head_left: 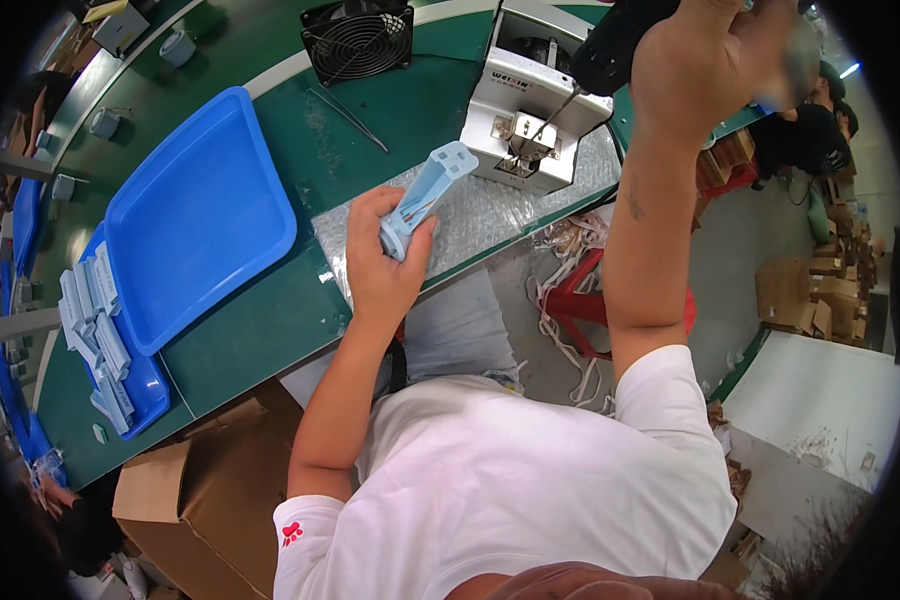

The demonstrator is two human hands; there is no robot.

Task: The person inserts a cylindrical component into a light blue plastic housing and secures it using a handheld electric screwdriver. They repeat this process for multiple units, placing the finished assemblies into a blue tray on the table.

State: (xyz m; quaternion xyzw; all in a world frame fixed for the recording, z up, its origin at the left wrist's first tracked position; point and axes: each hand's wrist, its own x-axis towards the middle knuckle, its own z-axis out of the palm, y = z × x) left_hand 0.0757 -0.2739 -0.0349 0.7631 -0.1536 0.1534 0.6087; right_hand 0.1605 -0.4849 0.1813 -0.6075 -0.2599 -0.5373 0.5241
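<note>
My left hand (pixel 385 250) grips a light blue plastic housing (pixel 432 192), long and hollow, tilted with its square end up and to the right. Thin reddish wires or pins show inside it. High at the right, my raised right hand (pixel 695 75) is closed around a black electric screwdriver (pixel 610 48); its fingers are partly blurred. The screwdriver's thin bit slants down to the metal pick-up block of a white screw feeder (pixel 530 90). Whether a screw sits on the bit tip is too small to tell.
A large blue tray (pixel 195 225) overlaps a lower blue tray (pixel 150 395) of several pale blue plastic parts (pixel 100 325). Tweezers (pixel 348 118) and a black fan (pixel 358 42) lie beyond my left hand. A red stool (pixel 578 305) and a cardboard box (pixel 210 490) stand below the table edge.
</note>
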